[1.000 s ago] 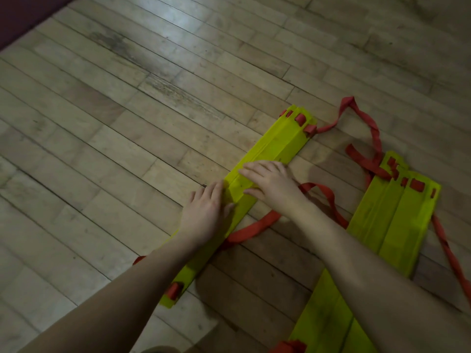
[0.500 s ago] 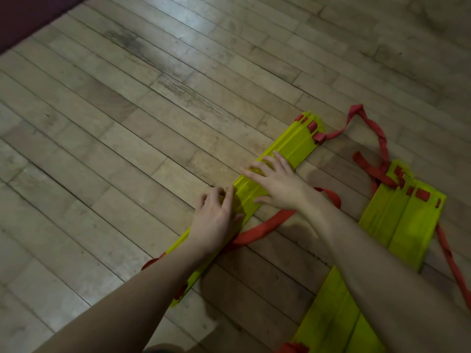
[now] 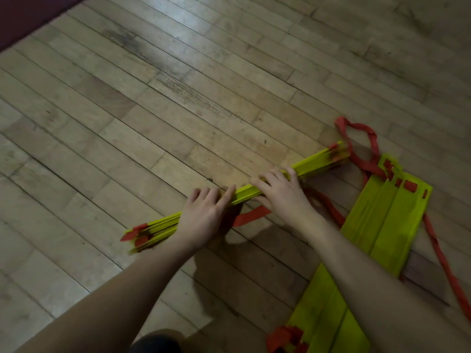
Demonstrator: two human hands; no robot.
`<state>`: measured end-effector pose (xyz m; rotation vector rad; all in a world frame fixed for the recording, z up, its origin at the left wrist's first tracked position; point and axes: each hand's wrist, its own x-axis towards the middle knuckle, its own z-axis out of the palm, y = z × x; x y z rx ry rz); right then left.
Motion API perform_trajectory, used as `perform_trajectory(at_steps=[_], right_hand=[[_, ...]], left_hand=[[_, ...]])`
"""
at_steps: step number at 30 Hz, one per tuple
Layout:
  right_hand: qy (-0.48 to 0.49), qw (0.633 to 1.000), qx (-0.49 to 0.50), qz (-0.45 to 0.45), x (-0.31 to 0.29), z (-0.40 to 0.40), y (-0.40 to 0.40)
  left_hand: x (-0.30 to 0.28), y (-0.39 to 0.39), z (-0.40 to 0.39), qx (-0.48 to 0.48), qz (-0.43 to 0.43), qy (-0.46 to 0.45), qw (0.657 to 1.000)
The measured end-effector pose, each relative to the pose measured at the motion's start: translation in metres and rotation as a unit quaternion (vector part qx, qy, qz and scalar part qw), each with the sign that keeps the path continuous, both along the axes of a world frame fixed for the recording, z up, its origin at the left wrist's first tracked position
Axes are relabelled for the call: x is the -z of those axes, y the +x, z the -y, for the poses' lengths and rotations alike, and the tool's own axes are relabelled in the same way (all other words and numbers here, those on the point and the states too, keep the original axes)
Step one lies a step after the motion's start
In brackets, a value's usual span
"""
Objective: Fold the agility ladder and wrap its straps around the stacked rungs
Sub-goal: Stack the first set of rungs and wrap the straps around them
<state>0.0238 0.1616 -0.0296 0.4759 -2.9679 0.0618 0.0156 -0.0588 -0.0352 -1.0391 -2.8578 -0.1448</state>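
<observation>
A stack of yellow-green ladder rungs [image 3: 316, 161] stands on its long edge on the wood floor, running from lower left to upper right. My left hand [image 3: 204, 217] grips it near the middle-left, fingers curled over the top edge. My right hand [image 3: 280, 192] grips it just to the right, fingers over the top. Red strap [image 3: 251, 216] trails out under the stack between my hands, and red strap ends show at the stack's left tip [image 3: 137, 234]. A red strap loop [image 3: 359, 133] lies by the stack's far end.
More yellow-green rungs [image 3: 390, 222] lie flat on the floor at the right, partly under my right forearm, with red strap [image 3: 443, 261] running along their right side. A dark red mat edge [image 3: 23, 14] shows at the top left. Bare wood floor [image 3: 178, 98] stretches beyond the stack.
The rung stack has been tipped up from lying flat onto its long edge and swung more crosswise. Both hands have gone from pressing on it to gripping its top edge.
</observation>
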Motion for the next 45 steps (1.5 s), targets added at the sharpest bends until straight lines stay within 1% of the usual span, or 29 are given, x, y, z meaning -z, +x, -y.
perform_trajectory(at_steps=[2,5,9,11,14,16,18,21,23,26,28,33,36,38,43,45], right_hand=[[0.003,1.000,0.025,0.016,0.006,0.003,0.011],[0.043,0.996,0.062,0.055,0.010,0.003,0.016],[0.091,0.991,0.057,0.083,0.010,0.006,0.006],[0.099,0.990,0.065,0.083,0.011,0.009,0.003],[0.081,0.994,0.054,0.048,0.012,0.009,0.005],[0.062,0.997,0.037,0.016,0.011,0.003,0.005],[0.064,0.997,0.045,-0.003,0.009,-0.003,0.002],[0.073,0.995,0.060,-0.036,0.005,-0.004,0.004],[0.053,0.994,0.049,-0.079,-0.003,-0.005,0.004],[-0.004,0.991,0.022,-0.131,-0.028,-0.007,-0.002],[-0.022,0.988,0.014,-0.155,-0.050,-0.007,-0.003],[0.000,0.981,-0.027,-0.191,-0.107,-0.004,0.001],[-0.001,0.976,-0.048,-0.211,-0.150,-0.003,-0.001],[-0.006,0.973,-0.045,-0.226,-0.180,-0.004,0.000],[0.034,0.966,-0.018,-0.255,-0.251,-0.001,0.021],[0.043,0.962,-0.003,-0.268,-0.280,0.001,0.037]], left_hand=[[0.004,-0.002,0.012,0.024,-0.004,-0.012,1.000],[0.009,-0.002,0.014,-0.003,0.005,-0.058,0.998],[0.004,-0.007,-0.005,-0.035,0.008,-0.081,0.996],[0.007,-0.009,-0.011,-0.028,0.005,-0.086,0.996],[0.015,-0.013,-0.008,0.007,-0.009,-0.071,0.997],[0.016,-0.012,-0.007,0.015,-0.032,-0.050,0.998],[0.013,-0.010,-0.009,0.019,-0.046,-0.035,0.998],[0.006,-0.007,-0.007,0.020,-0.019,-0.001,1.000],[-0.002,-0.007,-0.004,-0.010,-0.009,0.013,1.000],[-0.020,-0.011,-0.006,-0.040,0.008,0.031,0.999],[-0.036,-0.015,-0.010,-0.044,0.015,0.047,0.998],[-0.078,-0.018,-0.013,-0.017,0.011,0.090,0.996],[-0.111,-0.017,-0.008,-0.014,-0.018,0.148,0.989],[-0.139,-0.017,-0.009,-0.007,-0.054,0.175,0.983],[-0.211,-0.007,-0.008,0.022,-0.103,0.220,0.970],[-0.242,0.004,-0.006,0.041,-0.134,0.226,0.964]])
